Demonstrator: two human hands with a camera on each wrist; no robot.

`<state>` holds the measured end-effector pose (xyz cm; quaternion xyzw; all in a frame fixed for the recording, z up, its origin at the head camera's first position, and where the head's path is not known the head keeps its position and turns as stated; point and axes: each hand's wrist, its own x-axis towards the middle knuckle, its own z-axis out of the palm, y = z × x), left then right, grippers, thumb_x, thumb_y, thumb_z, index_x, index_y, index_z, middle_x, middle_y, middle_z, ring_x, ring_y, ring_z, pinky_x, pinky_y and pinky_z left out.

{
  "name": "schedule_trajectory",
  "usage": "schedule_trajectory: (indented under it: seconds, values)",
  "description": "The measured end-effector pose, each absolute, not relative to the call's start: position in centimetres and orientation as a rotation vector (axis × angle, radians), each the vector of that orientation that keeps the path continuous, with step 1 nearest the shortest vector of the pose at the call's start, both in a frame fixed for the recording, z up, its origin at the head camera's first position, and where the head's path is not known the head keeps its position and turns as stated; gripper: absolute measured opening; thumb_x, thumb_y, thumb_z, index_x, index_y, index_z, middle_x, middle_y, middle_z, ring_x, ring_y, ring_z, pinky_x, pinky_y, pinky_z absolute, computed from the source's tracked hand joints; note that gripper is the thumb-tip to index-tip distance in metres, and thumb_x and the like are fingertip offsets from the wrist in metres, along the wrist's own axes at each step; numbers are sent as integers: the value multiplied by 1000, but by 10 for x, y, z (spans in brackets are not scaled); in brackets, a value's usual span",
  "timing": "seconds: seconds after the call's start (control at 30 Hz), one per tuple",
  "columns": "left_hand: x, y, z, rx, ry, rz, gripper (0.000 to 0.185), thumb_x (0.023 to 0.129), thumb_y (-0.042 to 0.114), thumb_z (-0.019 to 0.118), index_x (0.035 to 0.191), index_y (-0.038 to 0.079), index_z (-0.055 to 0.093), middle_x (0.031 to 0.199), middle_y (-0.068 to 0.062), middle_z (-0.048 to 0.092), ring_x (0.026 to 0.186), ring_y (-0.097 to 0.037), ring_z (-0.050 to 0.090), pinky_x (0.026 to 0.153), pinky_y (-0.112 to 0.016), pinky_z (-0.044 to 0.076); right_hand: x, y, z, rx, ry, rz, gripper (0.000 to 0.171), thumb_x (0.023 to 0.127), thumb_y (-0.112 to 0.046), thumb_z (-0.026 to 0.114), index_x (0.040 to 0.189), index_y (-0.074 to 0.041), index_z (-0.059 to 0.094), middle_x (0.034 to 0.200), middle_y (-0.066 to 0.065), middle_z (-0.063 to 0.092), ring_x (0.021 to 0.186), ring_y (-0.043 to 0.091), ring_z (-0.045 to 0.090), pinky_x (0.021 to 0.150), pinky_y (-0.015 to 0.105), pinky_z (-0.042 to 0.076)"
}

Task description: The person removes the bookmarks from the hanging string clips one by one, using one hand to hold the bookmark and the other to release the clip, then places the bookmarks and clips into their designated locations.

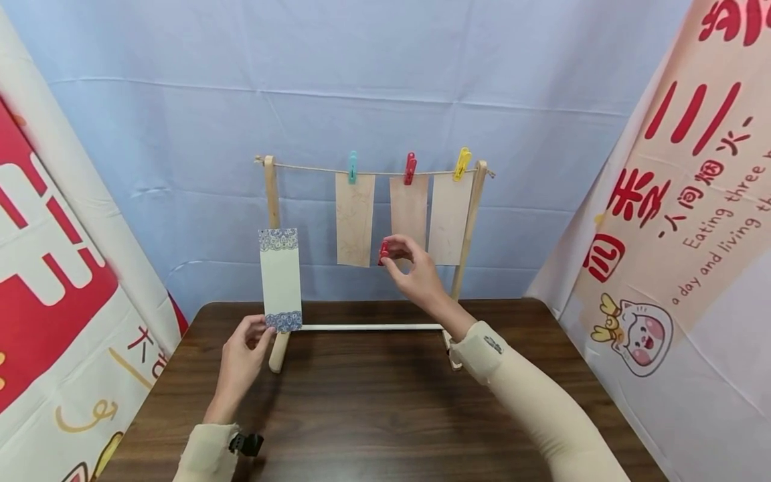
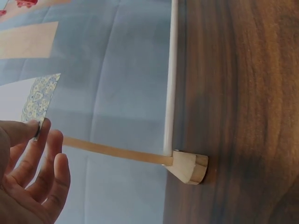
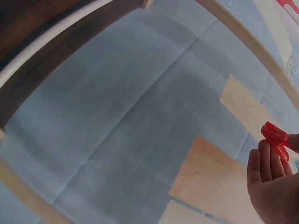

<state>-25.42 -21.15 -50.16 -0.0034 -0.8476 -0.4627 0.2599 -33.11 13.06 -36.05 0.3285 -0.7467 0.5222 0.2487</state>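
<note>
My left hand (image 1: 242, 351) pinches the lower corner of a white paper card (image 1: 281, 278) with blue patterned bands at top and bottom. The card stands upright in front of the rack's left post. In the left wrist view, thumb and forefinger grip its patterned end (image 2: 39, 100). My right hand (image 1: 415, 271) holds a red clothespin (image 1: 383, 253) between thumb and fingers, in front of the hanging cards. The right wrist view shows this red clothespin (image 3: 274, 135) at the fingertips. Both hands are below the string (image 1: 310, 167).
A wooden rack (image 1: 272, 194) stands on the dark table (image 1: 373, 408), joined low down by a white bar (image 1: 370, 327). Three cards hang from its string, under a teal clothespin (image 1: 352, 166), a red clip (image 1: 410, 167) and a yellow clip (image 1: 462, 163). Printed cloths flank the table.
</note>
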Motion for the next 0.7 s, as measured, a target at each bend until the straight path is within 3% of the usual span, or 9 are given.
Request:
schedule_trajectory:
  seconds: [0.7]
  values:
    - [-242,-225,-520,64,-2341,-1228,23,104,11,74,125,5,68,105,-11,80,86,-4,67,73,-8,46,-311,158,-382,862,-2003,1400,32,93,17,74,123,17,63,105,31,70,95,46,70,89,66,57]
